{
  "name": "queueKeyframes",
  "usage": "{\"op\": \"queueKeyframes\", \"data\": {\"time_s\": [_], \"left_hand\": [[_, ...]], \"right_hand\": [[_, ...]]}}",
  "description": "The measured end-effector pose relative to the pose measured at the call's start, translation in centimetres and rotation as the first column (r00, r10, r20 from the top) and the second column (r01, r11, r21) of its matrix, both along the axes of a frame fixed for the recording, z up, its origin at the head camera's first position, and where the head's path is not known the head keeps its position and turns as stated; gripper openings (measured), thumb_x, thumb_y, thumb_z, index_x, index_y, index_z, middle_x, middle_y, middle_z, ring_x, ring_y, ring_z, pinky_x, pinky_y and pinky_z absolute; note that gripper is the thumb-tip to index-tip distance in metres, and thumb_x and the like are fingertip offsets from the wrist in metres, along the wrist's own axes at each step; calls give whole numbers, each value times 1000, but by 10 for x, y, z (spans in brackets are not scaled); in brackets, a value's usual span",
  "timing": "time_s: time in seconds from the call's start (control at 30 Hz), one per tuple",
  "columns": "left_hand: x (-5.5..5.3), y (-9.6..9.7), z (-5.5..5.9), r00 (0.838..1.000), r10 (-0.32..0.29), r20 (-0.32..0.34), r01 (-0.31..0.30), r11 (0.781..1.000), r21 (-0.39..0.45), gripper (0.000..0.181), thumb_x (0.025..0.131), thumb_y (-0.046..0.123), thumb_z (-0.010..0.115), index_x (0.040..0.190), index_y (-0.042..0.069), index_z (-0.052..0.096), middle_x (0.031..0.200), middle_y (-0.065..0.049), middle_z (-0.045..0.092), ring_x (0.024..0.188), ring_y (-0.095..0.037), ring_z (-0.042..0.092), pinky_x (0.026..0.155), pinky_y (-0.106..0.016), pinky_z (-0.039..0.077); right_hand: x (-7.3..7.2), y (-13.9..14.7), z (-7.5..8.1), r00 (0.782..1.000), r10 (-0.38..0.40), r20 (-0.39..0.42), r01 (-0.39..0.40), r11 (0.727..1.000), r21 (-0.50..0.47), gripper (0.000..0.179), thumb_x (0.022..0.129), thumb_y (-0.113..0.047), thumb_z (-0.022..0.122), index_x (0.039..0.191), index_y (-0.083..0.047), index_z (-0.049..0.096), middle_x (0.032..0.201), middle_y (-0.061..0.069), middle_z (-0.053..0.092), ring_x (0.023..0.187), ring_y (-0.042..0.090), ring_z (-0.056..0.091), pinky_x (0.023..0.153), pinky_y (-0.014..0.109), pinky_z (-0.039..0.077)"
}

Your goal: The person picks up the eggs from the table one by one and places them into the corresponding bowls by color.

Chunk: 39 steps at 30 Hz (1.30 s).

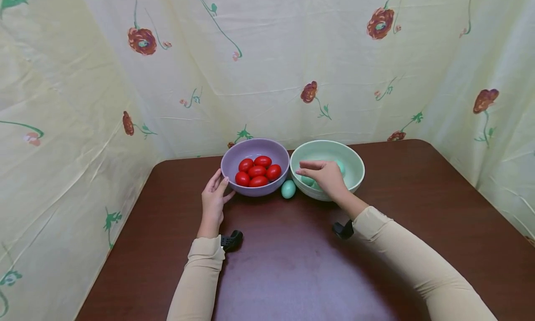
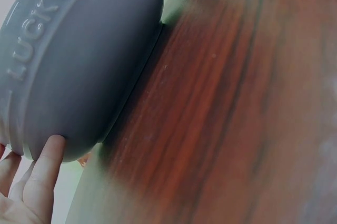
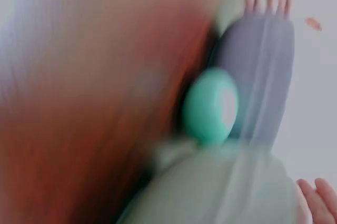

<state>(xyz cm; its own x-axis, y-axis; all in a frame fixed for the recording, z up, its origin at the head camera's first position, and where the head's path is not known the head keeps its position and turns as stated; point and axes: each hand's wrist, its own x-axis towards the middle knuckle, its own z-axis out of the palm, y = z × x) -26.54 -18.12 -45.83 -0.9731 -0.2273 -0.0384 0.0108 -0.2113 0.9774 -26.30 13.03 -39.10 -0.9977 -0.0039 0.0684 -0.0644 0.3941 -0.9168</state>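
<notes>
My left hand [image 1: 213, 202] touches the near left side of a purple bowl [image 1: 255, 191]. In the left wrist view its straight fingers [image 2: 45, 182] lie against the outer wall. Several red eggs [image 1: 257, 171] fill the bottom of that bowl. Over the mint green bowl [image 1: 322, 147] hovers my right hand [image 1: 328, 177], fingers extended to the left and nothing visible between them. Mint green eggs [image 1: 308, 180] lie in this bowl, partly hidden by the hand. One more mint green egg [image 1: 288, 189] is on the table, in front of where the two bowls meet.
The bowls stand side by side near the back edge of a dark brown wooden table [image 1: 292, 265]. A flower-printed curtain [image 1: 259, 93] hangs behind and around it. Each wrist wears a black device, one a band [image 1: 231, 241] beside the left sleeve.
</notes>
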Motion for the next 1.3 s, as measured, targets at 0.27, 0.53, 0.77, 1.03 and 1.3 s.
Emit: {"op": "queueKeyframes", "data": {"time_s": [0.27,0.53,0.77,1.03,1.3], "left_hand": [[1,-1,0,1000,3,15,-3,1000,-11,53,98,23,63,149,20,47,158,-4,41,138,-22,50,95,-46,54],[0,-2,1,1000,9,19,-9,1000,-7,53,98,23,63,149,20,47,158,-4,41,138,-23,50,95,-47,54],[0,-1,1,1000,7,14,-7,1000,1,53,98,22,63,149,19,47,158,-5,40,138,-23,50,95,-47,54],[2,-2,-3,1000,3,19,-4,1000,4,56,97,24,64,149,17,46,158,-6,41,138,-24,50,96,-49,53],[1,-2,0,1000,-3,8,3,1000,-7,55,98,24,64,150,19,46,159,-5,40,139,-25,50,96,-49,53]], "right_hand": [[42,-21,-5,972,165,170,-133,973,-186,54,84,-19,80,132,1,63,129,17,66,125,26,62,95,23,56],[43,-23,-23,939,189,289,-143,975,-170,69,87,-22,77,142,7,48,140,24,55,131,33,55,102,37,54],[43,-30,-31,947,154,284,-131,987,-98,77,85,-24,79,144,10,43,148,27,46,137,37,48,112,46,45],[44,-47,-45,960,117,255,-109,993,-43,85,83,-18,81,150,7,35,156,23,36,145,37,37,118,49,36],[38,-50,-45,961,107,255,-105,994,-22,88,82,-21,82,151,5,34,156,21,39,142,37,42,115,49,41]]}}
